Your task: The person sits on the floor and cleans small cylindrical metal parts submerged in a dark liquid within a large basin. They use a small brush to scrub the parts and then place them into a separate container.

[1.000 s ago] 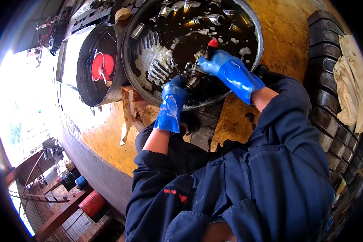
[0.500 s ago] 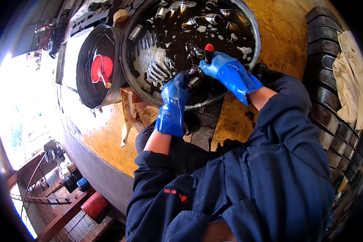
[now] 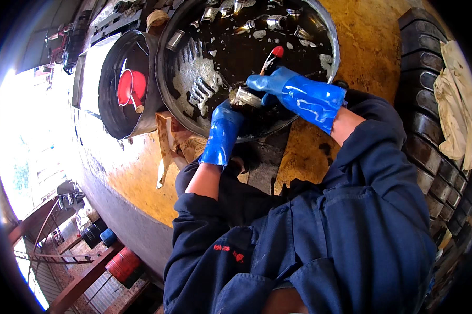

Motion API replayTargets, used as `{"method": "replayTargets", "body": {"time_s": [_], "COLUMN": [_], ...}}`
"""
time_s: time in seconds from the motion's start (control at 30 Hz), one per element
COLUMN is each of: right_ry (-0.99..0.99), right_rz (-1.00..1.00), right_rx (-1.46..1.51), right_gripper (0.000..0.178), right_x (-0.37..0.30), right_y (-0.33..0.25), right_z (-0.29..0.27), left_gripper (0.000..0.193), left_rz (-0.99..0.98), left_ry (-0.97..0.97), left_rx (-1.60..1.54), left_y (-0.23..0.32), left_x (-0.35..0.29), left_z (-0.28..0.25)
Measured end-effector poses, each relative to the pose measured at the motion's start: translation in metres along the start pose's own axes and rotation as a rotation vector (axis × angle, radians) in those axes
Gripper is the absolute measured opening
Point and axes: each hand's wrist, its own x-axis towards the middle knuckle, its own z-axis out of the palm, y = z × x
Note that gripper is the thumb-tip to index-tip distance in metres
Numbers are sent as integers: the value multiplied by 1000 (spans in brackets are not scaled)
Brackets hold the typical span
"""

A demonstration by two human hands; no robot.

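My left hand [image 3: 224, 128], in a long blue rubber glove, grips a short, silver, piston-like metal part [image 3: 248, 98] over the near side of a round metal basin [image 3: 163, 78]. My right hand [image 3: 286, 86], gloved the same way, closes round a slim tool with a red-tipped handle [image 3: 277, 52]. That handle sticks up past the fingers, while the tool's lower end is hidden at the metal part. Dark liquid with patches of foam fills the basin. Several similar silver parts [image 3: 276, 22] lie in it, mostly along the far side.
Left of the basin stands a dark tub [image 3: 107, 89] with a red dipper [image 3: 132, 86] inside. A cardboard piece [image 3: 165, 141] sits by the basin's near left rim. On the right are a stack of dark metal blocks [image 3: 420, 86] and a beige cloth [image 3: 453, 99].
The metal part has come up into clearer view and turned more sideways in my left hand. My right hand has shifted left toward it, and the red-tipped handle now leans to the right.
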Motion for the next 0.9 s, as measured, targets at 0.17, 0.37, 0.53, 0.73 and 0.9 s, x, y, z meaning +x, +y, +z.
{"method": "replayTargets", "body": {"time_s": [0.17,0.37,0.53,0.73,0.9], "right_ry": [109,57,75,168,124], "right_rz": [67,-31,-46,151,180], "right_rx": [-272,-47,-94,-394,-384], "right_gripper": [54,55,51,49,48], "right_x": [-10,-20,-17,-6,-10], "right_y": [-8,-19,1,-13,-10], "right_z": [-5,-6,3,-3,-7], "left_gripper": [31,42,45,46,45], "left_rz": [-89,35,72,376,-81], "left_ry": [36,117,137,362,-236], "left_rx": [-19,66,178,279,-350], "left_y": [39,25,42,59,26], "left_x": [-17,-22,-27,-39,-34], "left_z": [-9,-9,-11,-10,-22]}}
